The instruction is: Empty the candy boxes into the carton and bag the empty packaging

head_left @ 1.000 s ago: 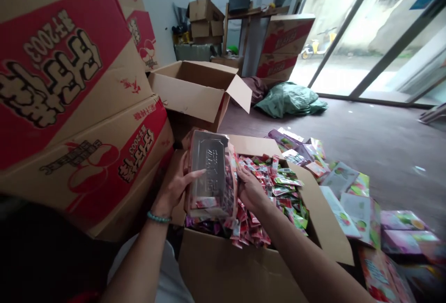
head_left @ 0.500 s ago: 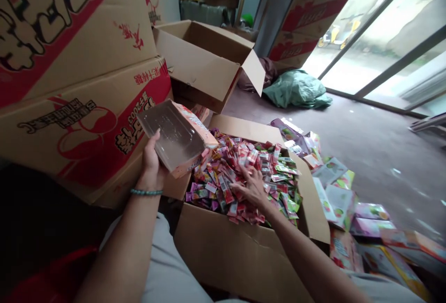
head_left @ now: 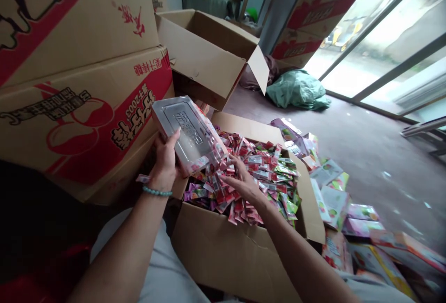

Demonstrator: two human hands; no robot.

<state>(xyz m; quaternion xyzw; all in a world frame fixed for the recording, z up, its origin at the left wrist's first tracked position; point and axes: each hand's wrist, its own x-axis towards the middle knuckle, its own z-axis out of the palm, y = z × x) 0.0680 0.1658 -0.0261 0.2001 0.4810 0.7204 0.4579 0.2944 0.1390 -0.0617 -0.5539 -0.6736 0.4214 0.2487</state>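
Plastic-faced box (head_left: 188, 131) found raised above the left far part of an open carton (head_left: 223, 252), tilted, with its embossed clear face turned up toward the viewer and printed pink along its right side. Left hand (head_left: 164, 159): grip closed on the left near edge of the box, thumb laid flat across the clear face, the other fingers passing behind and largely hidden; their exact placing cannot be told. A beaded bracelet (head_left: 157, 192) sits on the left wrist, and one loose sachet (head_left: 142, 179) shows just left of it. Right hand (head_left: 245, 184): grip spread, thumb well parted from the fingers, nothing seen held in it. Its fingertips lie just beside the right near corner of the box; whether they touch the box or the sachets beneath cannot be told. The carton is heaped with candy sachets (head_left: 258, 160), purple at the left, red and pink in the middle, green at the right, its right flap and far flap folded outward. Printed cartons (head_left: 80, 126) stand stacked at the left. A second open carton (head_left: 212, 63) stands beyond the first. Flat printed boxes (head_left: 334, 205) lie on the floor (head_left: 369, 149) at the right, and a green sack (head_left: 299, 90) rests at the far side.
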